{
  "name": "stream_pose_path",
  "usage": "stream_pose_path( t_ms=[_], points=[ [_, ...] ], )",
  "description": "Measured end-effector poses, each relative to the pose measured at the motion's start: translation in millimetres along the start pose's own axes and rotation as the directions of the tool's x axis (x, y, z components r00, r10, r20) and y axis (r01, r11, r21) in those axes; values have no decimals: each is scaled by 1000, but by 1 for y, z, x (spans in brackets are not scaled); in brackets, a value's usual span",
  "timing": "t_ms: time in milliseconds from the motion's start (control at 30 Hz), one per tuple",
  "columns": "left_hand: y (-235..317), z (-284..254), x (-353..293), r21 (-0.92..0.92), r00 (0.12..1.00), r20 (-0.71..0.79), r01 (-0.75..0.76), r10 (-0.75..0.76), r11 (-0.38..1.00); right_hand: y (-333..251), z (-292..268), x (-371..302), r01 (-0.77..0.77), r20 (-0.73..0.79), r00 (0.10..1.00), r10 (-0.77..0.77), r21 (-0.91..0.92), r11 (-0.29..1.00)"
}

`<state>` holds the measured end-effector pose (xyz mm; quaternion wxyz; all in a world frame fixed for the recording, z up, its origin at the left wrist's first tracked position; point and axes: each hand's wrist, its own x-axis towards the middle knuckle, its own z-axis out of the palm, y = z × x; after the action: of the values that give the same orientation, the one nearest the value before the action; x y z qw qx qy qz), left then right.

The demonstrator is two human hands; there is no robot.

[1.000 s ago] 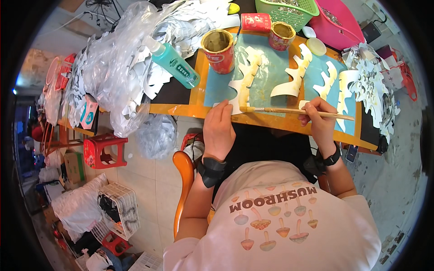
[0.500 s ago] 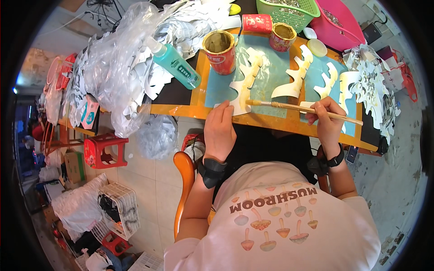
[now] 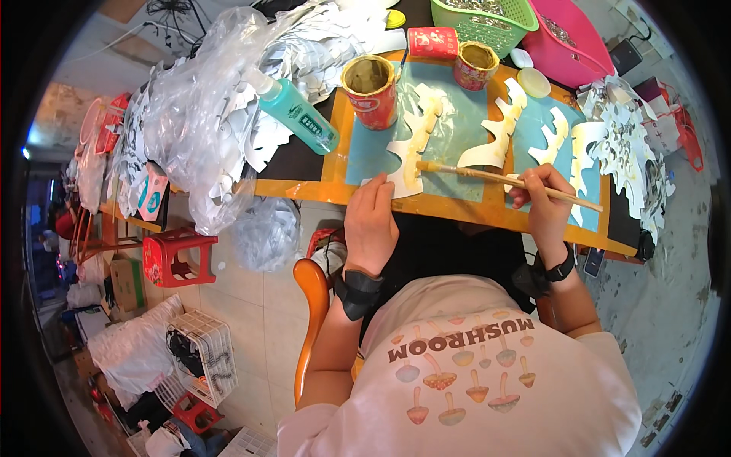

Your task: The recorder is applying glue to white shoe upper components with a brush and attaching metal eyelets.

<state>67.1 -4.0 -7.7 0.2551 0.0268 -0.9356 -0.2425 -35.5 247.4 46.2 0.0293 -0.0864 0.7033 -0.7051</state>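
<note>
My right hand (image 3: 548, 198) is closed round the handle of a long wooden paintbrush (image 3: 487, 175). The bristles rest on the right edge of a white scalloped cutout (image 3: 411, 145), which has a yellowish, wet-looking coating along its right side. My left hand (image 3: 371, 227) lies with fingers stretched out at the cutout's near left end, fingertips touching it. More white cutouts (image 3: 502, 126) with yellowish patches lie to the right of this one. Beyond my left hand stands an open red tin (image 3: 371, 91) with brownish residue inside its rim.
A smaller open tin (image 3: 476, 65) stands farther back beside a red container (image 3: 432, 42). A teal spray bottle (image 3: 304, 122) lies left of the tins. White cutouts and clear plastic (image 3: 198, 114) pile up at left. Green (image 3: 495, 23) and pink (image 3: 571, 46) baskets stand at the back right.
The brush tip has moved slightly away from me along the cutout's right edge, and my right hand has shifted a little left. My left hand has stayed nearly in place.
</note>
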Motion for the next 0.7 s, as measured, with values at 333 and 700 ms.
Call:
stream_pose_path(
  t_ms=[333, 700],
  points=[
    [1, -2, 1, -15, 1000, -4, 4, -5, 1000, 5, -1, -2, -46, -10, 999, 46, 13, 999],
    [0, -2, -2, -1, 999, 52, 12, -12, 1000, 9, -4, -7, -20, 9, 1000, 20, 43, 999]
  ],
)
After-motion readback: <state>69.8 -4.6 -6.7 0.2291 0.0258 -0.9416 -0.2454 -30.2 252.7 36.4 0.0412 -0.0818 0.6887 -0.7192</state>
